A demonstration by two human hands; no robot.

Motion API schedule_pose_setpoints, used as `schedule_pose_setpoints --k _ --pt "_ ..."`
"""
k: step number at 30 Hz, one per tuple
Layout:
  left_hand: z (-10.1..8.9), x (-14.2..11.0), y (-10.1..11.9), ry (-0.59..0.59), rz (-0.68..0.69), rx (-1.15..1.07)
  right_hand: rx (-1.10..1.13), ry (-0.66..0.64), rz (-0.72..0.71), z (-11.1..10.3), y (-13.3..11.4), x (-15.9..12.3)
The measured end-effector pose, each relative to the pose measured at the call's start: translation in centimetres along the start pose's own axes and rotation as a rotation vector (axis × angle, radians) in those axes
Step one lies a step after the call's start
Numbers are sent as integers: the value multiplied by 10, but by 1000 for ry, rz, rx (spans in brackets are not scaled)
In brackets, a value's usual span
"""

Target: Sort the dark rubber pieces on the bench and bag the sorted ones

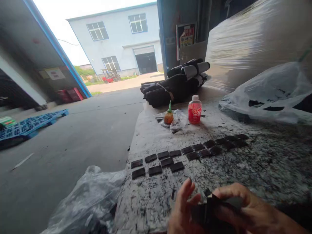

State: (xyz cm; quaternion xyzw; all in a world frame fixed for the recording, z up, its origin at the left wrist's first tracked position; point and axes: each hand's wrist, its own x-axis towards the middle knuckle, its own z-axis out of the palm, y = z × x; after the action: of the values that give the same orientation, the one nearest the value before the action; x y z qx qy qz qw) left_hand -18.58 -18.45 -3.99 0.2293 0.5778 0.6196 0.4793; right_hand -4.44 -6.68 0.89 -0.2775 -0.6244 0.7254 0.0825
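Note:
At the near edge of the table, my left hand [183,206] and my right hand [248,203] are close together around a black piece of material [204,213]. My right thumb and fingers close on the piece from the right. The left fingers are curved upward along its other side, somewhat blurred; the lower part of that hand is cut off by the frame. A small pale edge shows at the top of the piece. Beyond my hands, several flat black rectangles [155,170] lie in two uneven rows across the scrap-strewn table [148,198].
A red-labelled bottle [195,112] stands behind the rows, beside a round orange-brown thing with a green tip [168,117]. Black rolls [175,86] are stacked at the back. White plastic bags [273,91] lie right, clear plastic [90,198] left. A blue pallet [34,125] rests on the floor.

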Motion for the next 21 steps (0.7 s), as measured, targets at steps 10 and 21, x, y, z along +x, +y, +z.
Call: schedule_pose_setpoints --k 10,21 --pt "-19 -33 -9 -215 -144 -379 -719 -77 -316 74 17 14" --pt "-36 -43 -18 -149 -291 -322 -778 204 -333 60 21 -4"
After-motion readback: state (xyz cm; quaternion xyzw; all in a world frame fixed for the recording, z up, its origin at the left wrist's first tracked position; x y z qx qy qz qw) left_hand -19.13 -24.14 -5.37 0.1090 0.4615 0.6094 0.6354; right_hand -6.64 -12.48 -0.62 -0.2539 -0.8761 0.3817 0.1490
